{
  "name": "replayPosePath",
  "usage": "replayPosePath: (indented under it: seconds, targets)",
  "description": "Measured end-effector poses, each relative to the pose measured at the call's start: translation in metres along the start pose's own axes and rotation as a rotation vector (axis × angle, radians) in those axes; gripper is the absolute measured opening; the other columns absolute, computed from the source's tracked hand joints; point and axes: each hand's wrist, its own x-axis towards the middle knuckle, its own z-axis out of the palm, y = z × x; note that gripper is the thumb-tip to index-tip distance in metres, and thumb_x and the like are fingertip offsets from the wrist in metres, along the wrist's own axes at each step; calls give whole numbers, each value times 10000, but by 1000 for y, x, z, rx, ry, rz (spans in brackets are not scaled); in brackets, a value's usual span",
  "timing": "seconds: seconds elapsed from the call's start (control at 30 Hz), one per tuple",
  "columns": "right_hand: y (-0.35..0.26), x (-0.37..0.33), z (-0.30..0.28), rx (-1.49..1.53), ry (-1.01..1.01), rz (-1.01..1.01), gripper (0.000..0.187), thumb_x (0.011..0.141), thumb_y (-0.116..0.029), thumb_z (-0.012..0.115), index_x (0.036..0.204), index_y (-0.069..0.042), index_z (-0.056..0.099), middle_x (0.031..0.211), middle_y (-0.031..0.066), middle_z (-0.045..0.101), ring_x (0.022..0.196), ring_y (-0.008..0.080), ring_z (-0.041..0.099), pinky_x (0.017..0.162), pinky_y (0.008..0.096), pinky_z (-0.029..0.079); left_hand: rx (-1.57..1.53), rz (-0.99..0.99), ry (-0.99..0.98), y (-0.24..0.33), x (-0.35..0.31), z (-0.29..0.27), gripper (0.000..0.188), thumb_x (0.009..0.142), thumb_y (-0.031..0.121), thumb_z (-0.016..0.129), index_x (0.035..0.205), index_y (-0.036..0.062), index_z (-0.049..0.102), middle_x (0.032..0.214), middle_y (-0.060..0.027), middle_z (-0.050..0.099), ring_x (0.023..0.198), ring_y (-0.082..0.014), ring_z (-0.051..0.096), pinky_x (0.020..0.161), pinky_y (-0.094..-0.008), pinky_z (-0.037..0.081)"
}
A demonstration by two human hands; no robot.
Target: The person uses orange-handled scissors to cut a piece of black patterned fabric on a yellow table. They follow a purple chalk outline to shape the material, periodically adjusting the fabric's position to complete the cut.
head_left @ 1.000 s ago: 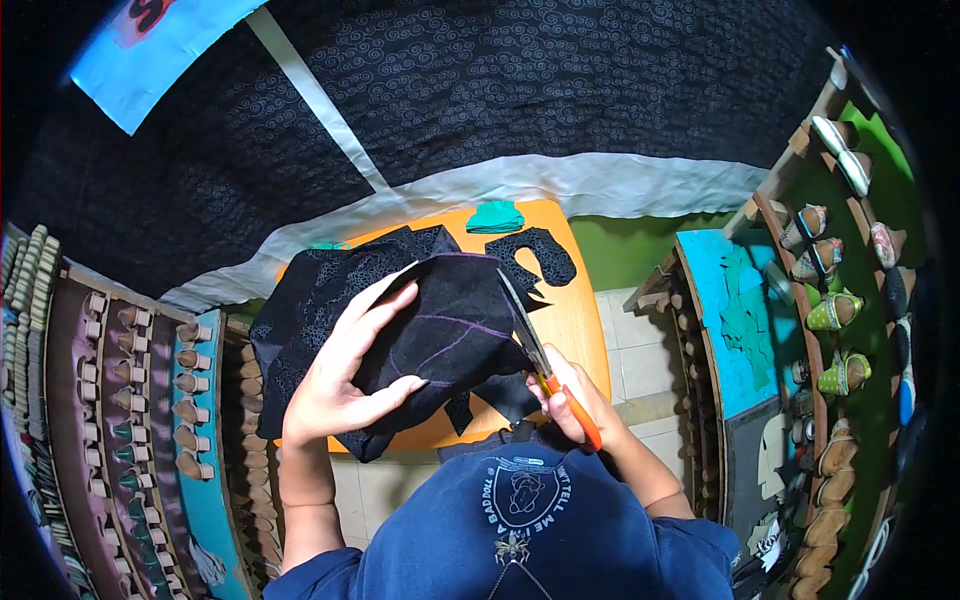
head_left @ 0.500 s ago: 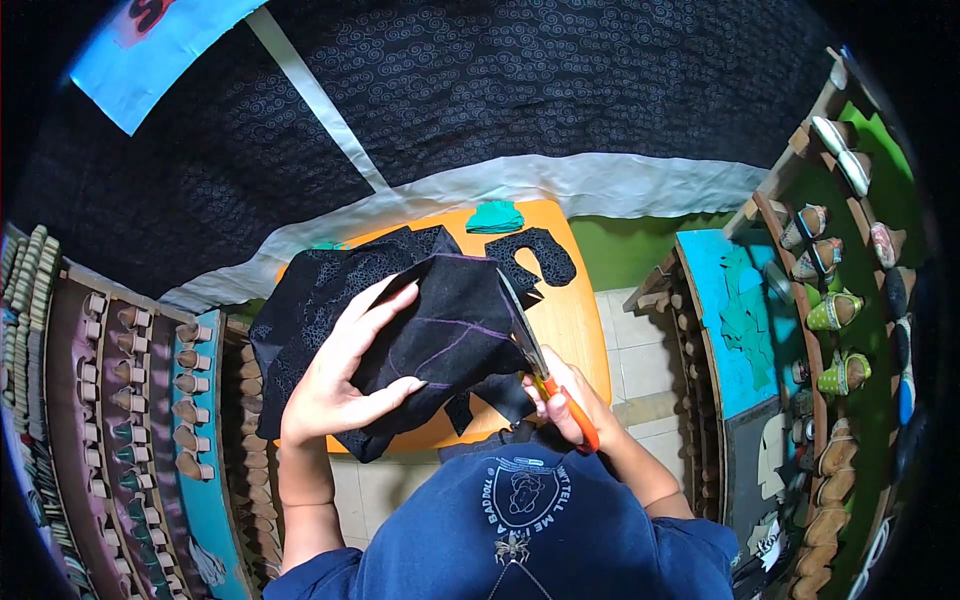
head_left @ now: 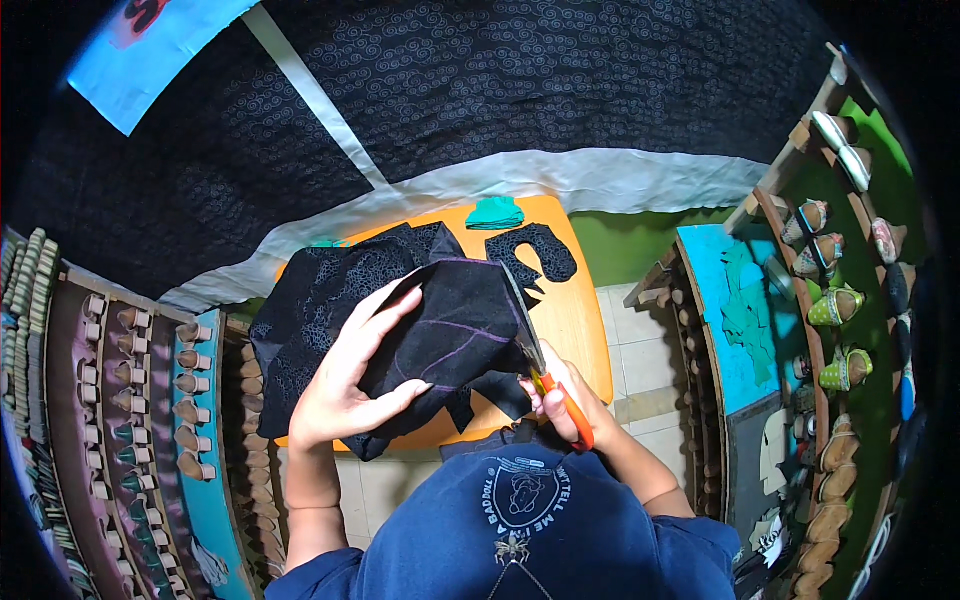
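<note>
Right hand (head_left: pixel 568 398) is closed around the orange handles of the scissors (head_left: pixel 536 348), thumb side toward me, blades pointing up and away along the right edge of the black cloth (head_left: pixel 462 302). On my feed I can't tell how far apart the blades are, since the cloth hides one of them. Left hand (head_left: pixel 350 378) has hold of the same cloth from the other side: thumb flat on its face, fingers along the upper left edge, some tucked behind. So the piece is up between both hands, over the table (head_left: pixel 588 330).

My take on cutting this well: I'd let the left hand do the steering. Turn the cloth so the purple line (head_left: pixel 455 326) feeds into the blades, rather than twisting the right wrist. I'd want a bit of tension between thumb and scissors, but not much, because this stuff looks soft and could stretch or fold into the blades. Long smooth bites, tips never quite shutting, should avoid a jagged edge. The left thumb is well clear of the steel, which is how I'd want it.

Further out, watch the patterned black fabric (head_left: pixel 300 305) heaped on the left; a loose flap could get snipped too. The U-shaped patterned piece (head_left: pixel 562 262) and green fabric stack (head_left: pixel 495 213) sit beyond the blades, near the far edge.
</note>
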Motion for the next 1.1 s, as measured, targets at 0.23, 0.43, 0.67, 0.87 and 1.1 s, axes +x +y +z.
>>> replayPosePath:
  seconds: [0.23, 0.43, 0.67, 0.87, 1.1]
  targets:
    - [-7, 2, 2, -12, 5, -31, 660, 775, -649, 288, 870, 2, 331, 651, 161, 470, 565, 272, 480, 528, 334, 394, -19, -19, 50, 2, -7, 4, 696, 574, 109, 718, 1185, -40, 421, 1194, -182, 424, 1139, -275, 390, 965, -332, 257]
    - [-6, 1, 4, 14, 7, -15, 650, 775, -650, 289, 853, -6, 327, 627, 140, 456, 542, 253, 463, 517, 324, 385, -34, -41, 64, 3, -8, 9, 703, 570, 107, 715, 1191, -38, 418, 1198, -186, 418, 1136, -277, 392, 964, -333, 258]
    - [-2, 6, 7, 30, 52, -3, 643, 781, -646, 284, 858, -8, 317, 595, 104, 406, 523, 211, 420, 503, 318, 362, -50, -45, 39, 1, -9, 11, 706, 568, 116, 718, 1189, -38, 420, 1198, -188, 418, 1132, -276, 391, 963, -327, 256]
    - [2, 6, 6, 65, 20, -11, 666, 765, -664, 296, 859, -5, 322, 580, 82, 379, 508, 187, 382, 485, 311, 338, -45, -77, 45, 1, -7, 11, 704, 565, 120, 718, 1184, -39, 423, 1196, -183, 420, 1128, -275, 395, 962, -326, 258]
    - [2, 6, 5, 78, 24, 15, 701, 745, -688, 296, 862, 2, 334, 585, 97, 417, 503, 184, 413, 463, 299, 336, -34, -141, 48, 0, -9, 16, 705, 557, 125, 716, 1179, -37, 428, 1202, -168, 441, 1145, -280, 386, 992, -367, 202]
